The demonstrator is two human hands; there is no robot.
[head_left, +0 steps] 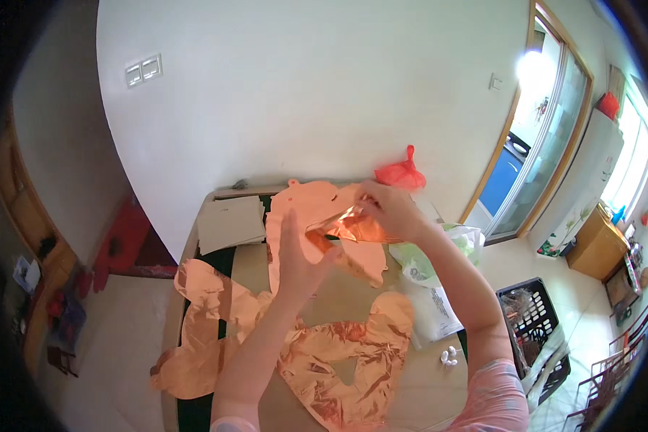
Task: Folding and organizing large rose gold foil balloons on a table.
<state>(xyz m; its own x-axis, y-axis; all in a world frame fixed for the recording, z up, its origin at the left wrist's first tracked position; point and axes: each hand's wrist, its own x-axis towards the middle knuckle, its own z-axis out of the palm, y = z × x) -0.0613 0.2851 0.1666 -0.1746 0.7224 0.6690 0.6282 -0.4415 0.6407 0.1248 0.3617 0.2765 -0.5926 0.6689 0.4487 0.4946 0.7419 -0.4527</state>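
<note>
My right hand pinches a shiny copper-coloured foil balloon, flat and partly folded, above the far part of the table. Just left of it my left hand is open, fingers up and thumb stretched toward the foil; whether the thumb touches it I cannot tell. Beneath and behind my hands lies a matte copper-coloured flat balloon. Nearer to me a crinkled flat foil balloon, with a small opening in its middle, is spread out. Another flat foil balloon lies at the left, partly hidden by my left forearm.
Grey-brown cardboard sheets lie at the table's far left. A red plastic bag sits at the back. On the right are a pale green bag, a clear plastic package and small white coils. A black crate stands beyond.
</note>
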